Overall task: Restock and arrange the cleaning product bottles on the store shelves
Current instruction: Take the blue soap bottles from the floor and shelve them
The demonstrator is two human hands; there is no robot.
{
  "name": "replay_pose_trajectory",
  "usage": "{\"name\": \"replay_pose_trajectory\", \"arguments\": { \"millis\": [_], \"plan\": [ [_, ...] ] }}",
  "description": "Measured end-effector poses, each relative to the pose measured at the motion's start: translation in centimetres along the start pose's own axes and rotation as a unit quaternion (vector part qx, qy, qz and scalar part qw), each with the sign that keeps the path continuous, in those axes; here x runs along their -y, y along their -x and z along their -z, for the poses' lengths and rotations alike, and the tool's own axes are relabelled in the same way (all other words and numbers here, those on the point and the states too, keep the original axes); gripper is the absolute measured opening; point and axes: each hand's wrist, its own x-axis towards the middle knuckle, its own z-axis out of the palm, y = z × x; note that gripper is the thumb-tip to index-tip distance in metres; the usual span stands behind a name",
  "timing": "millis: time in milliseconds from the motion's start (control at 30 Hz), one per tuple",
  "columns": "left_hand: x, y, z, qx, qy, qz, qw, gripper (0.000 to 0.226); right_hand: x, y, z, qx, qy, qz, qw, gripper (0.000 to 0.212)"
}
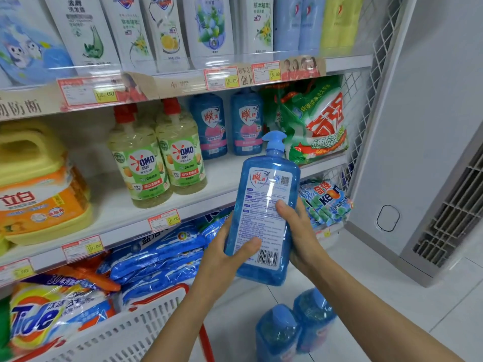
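I hold a blue pump bottle point(264, 205) upright in front of the middle shelf point(115, 212), its back label facing me. My left hand point(224, 257) grips its lower left side with the thumb across the label. My right hand point(300, 228) grips the right side, thumb on the label. Two matching blue bottles point(227, 124) stand at the back of the middle shelf. Two more blue bottles point(295, 327) stand on the floor below my arms. Two yellow OMO bottles point(159, 155) with red caps stand to the left on the same shelf.
A green detergent bag point(313, 121) fills the shelf's right end. A yellow jug point(36, 184) sits at left. Blue and Tide bags point(156, 254) lie on the lower shelf. A white basket with red handle point(141, 317) is at bottom left. A white air unit point(431, 152) stands at right.
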Motion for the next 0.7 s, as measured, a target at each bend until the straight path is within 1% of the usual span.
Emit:
{"name": "replay_pose_trajectory", "arguments": {
  "millis": [33,67,100,167,200,233,300,333,400,433,467,500,533,567,600,633,667,700],
  "plan": [
    [-0.1,-0.1,0.0,-0.024,-0.051,-0.016,0.998,0.070,0.4,0.1,-0.3,-0.015,-0.002,0.005,1.000,0.059],
    [0.0,-0.3,-0.1,-0.048,-0.092,-0.030,0.994,0.079,0.6,0.0,-0.4,-0.029,-0.001,0.012,1.000,0.060],
    [-0.2,-0.4,-0.5,-0.055,-0.113,-0.039,0.991,0.085,0.7,-0.1,-0.5,-0.042,0.006,0.020,0.999,0.063],
    [0.2,-0.6,-1.5,-0.039,-0.131,-0.058,0.989,0.098,0.7,-0.1,-0.8,-0.055,0.028,0.022,0.998,0.066],
    [0.5,-0.7,-1.9,-0.037,-0.126,-0.053,0.990,0.099,0.6,-0.1,-0.8,-0.049,0.035,0.018,0.998,0.064],
    [0.4,-0.8,-1.9,-0.041,-0.105,-0.040,0.993,0.097,0.7,0.0,-0.8,-0.036,0.045,0.013,0.998,0.061],
    [0.3,-0.9,-1.1,-0.035,-0.014,-0.002,0.999,0.092,1.2,-0.3,-0.3,-0.018,0.084,-0.005,0.996,0.052],
    [0.5,-1.0,-0.5,-0.023,0.040,0.020,0.999,0.093,1.7,-0.5,0.0,-0.016,0.107,-0.007,0.994,0.057],
    [0.7,-0.6,0.6,0.010,0.130,0.062,0.990,0.093,1.9,-1.2,0.7,-0.018,0.125,-0.019,0.992,0.085],
    [0.7,-0.5,0.9,0.038,0.163,0.074,0.983,0.089,1.7,-1.5,0.8,-0.012,0.116,-0.038,0.992,0.093],
    [0.9,0.0,1.1,0.070,0.181,0.083,0.978,0.084,1.6,-1.5,0.7,-0.002,0.104,-0.055,0.993,0.091],
    [1.0,0.1,0.9,0.096,0.184,0.092,0.974,0.082,1.3,-1.4,0.4,0.012,0.088,-0.069,0.994,0.081],
    [0.9,0.3,0.7,0.120,0.173,0.096,0.973,0.087,1.0,-1.2,0.0,0.030,0.052,-0.088,0.994,0.072],
    [0.7,0.3,0.6,0.137,0.151,0.101,0.974,0.101,0.6,-1.1,-0.2,0.040,0.016,-0.103,0.994,0.069],
    [0.7,0.3,0.7,0.134,0.126,0.104,0.977,0.122,0.2,-1.1,-0.2,0.030,-0.009,-0.107,0.994,0.074],
    [0.7,0.2,0.8,0.127,0.100,0.104,0.981,0.133,-0.2,-1.1,-0.1,0.012,-0.025,-0.100,0.995,0.084],
    [0.9,-0.2,0.9,0.128,0.072,0.084,0.986,0.120,-0.2,-1.2,0.0,-0.003,-0.029,-0.084,0.996,0.092],
    [0.8,-0.4,0.9,0.120,0.055,0.062,0.989,0.093,-0.2,-1.2,0.1,-0.017,-0.027,-0.060,0.998,0.094]
  ]
}}
